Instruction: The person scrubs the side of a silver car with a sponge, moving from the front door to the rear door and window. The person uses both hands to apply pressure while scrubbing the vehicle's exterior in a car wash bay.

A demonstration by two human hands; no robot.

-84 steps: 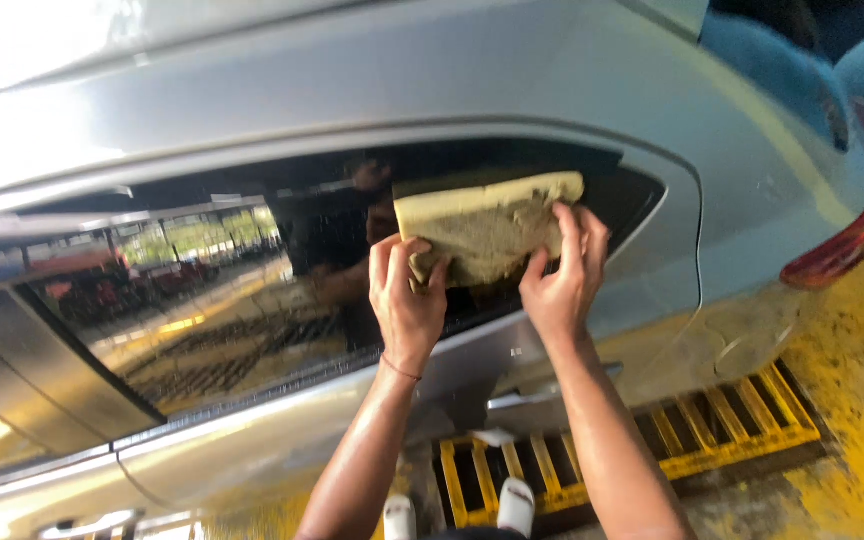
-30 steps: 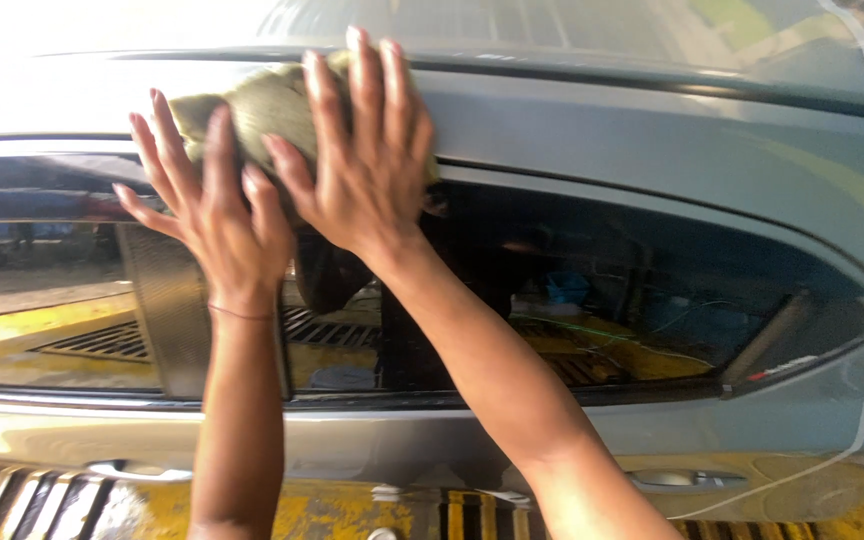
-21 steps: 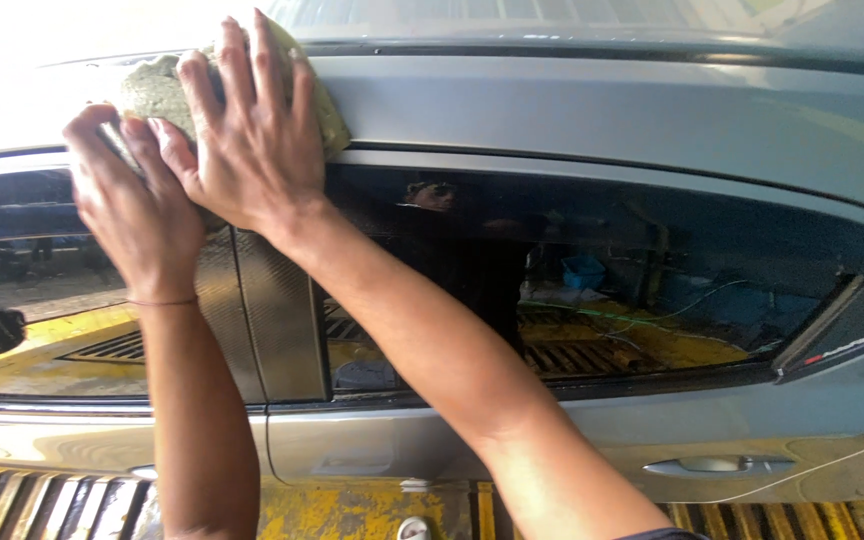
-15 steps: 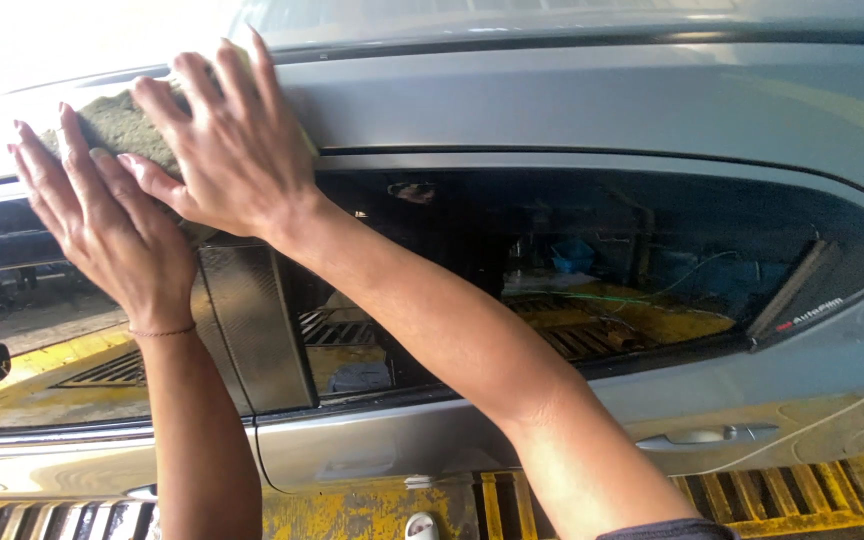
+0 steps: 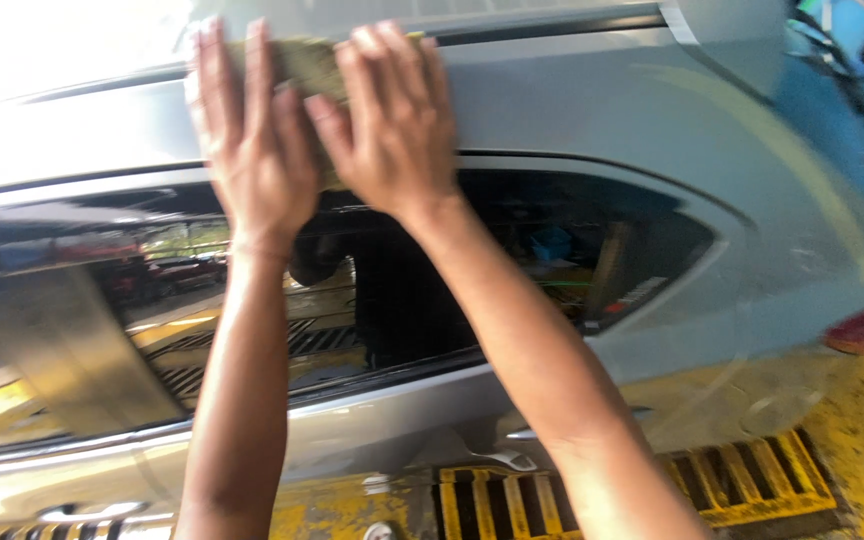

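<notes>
To the left of both hands, the grey car's side window (image 5: 82,330) runs dark and glossy, mirroring yellow ground and a slanted pillar. The left hand (image 5: 252,150) lies flat against the car body (image 5: 592,110) just above that glass, fingers long and slightly fanned, pointing up toward the roofline. Beneath its fingers and the neighbouring ones sits a yellowish-green cloth (image 5: 302,65), pinned against the paint; only a strip of it shows between and above the two hands, so its full outline is hard to make out, and the picture is somewhat blurred there. The right hand (image 5: 387,130) presses flat just beside the left, nearly touching it, fingers close together and laid over the cloth's right part. Below the wrists, the rear window (image 5: 572,250) tapers to a point on the right. Further down and right of the right forearm, a yellow floor grate (image 5: 652,495) lies under the car.
</notes>
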